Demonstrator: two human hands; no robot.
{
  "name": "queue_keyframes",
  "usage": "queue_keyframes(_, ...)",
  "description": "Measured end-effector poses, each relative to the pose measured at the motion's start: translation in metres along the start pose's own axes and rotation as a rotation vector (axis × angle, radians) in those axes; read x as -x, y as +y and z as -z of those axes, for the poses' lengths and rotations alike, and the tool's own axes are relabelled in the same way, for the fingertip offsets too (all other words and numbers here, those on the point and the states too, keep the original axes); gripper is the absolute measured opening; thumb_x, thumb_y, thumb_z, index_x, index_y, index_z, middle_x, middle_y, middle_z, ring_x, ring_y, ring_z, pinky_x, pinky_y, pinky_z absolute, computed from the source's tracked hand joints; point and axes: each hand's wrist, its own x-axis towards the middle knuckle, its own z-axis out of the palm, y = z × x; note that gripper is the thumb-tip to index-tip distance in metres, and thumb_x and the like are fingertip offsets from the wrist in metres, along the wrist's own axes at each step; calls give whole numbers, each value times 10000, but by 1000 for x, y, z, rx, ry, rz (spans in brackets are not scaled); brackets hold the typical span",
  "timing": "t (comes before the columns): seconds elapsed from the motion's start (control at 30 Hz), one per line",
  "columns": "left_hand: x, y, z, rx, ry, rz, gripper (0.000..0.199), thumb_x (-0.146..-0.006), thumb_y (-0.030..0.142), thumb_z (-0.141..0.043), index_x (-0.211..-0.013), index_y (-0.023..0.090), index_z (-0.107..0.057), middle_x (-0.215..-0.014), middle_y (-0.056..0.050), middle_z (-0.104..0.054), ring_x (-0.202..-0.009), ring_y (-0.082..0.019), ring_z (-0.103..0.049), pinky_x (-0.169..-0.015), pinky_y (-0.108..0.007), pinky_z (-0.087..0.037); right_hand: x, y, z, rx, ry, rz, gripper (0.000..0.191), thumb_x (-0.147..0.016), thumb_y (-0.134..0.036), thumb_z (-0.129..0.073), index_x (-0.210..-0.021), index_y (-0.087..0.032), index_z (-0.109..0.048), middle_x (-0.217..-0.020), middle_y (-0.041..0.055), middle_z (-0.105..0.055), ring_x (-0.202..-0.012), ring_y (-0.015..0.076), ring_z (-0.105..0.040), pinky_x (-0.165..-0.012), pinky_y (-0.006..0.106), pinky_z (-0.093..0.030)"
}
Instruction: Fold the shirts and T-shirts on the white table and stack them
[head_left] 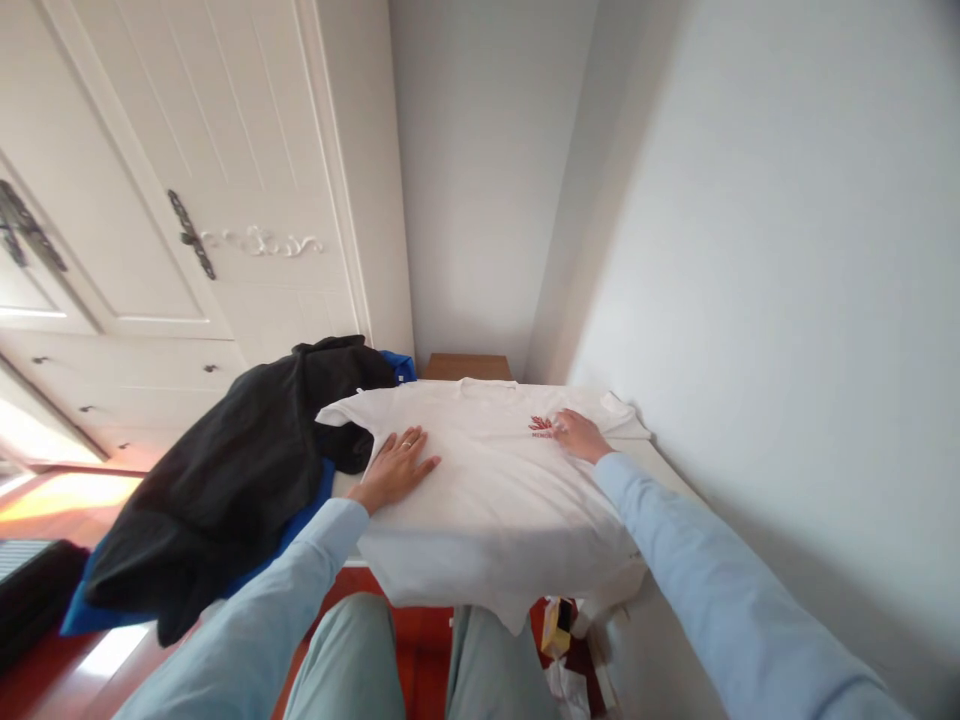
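A white T-shirt lies spread out in front of me, its neckline at the far side and its lower hem hanging over the near edge toward my knees. My left hand rests flat on the shirt's left side, fingers apart, with a ring on one finger. Over at the chest print, a red branch-like design with lettering, my right hand has its fingers curled together on the fabric. The fingertips seem to pinch the cloth and cover part of the lettering.
A black garment and a blue one drape at the left. Behind them stands a white wardrobe. Grey wall runs close along the right. A yellow box sits low by my knees.
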Motion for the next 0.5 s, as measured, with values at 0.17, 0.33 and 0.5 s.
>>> queue_keyframes(0.17,3,-8,2,-14,-54,-2,741,-1006,586,-232,-1553,95,-330,-1630,-153,-285,-1531,-266,-212,-1242,-480,-153,0,47,-15,190,22,-52,463,-1013,-440,-365,-1363,-208,-558,-1520,140,-487,-1444,305,-381,-1161,534,-317)
queue_keyframes(0.33,2,-4,8,-48,-84,2,724,-1005,543,-258,-1552,73,-327,-1631,-169,-273,-1529,-279,-213,-1232,-467,-176,0,54,-2,171,-64,-29,481,-997,-412,-435,-1415,-193,-524,-1536,119,-480,-1456,252,-380,-1197,401,-293)
queue_keyframes(0.5,-25,-1,25,-91,-103,-14,699,-976,584,-291,-1421,98,-525,-1482,-196,-522,-1380,-325,-484,-1139,-472,-348,4,75,38,218,70,-311,472,-1017,-334,-372,-1412,-117,-513,-1427,179,-576,-1379,277,-474,-1137,372,-342)
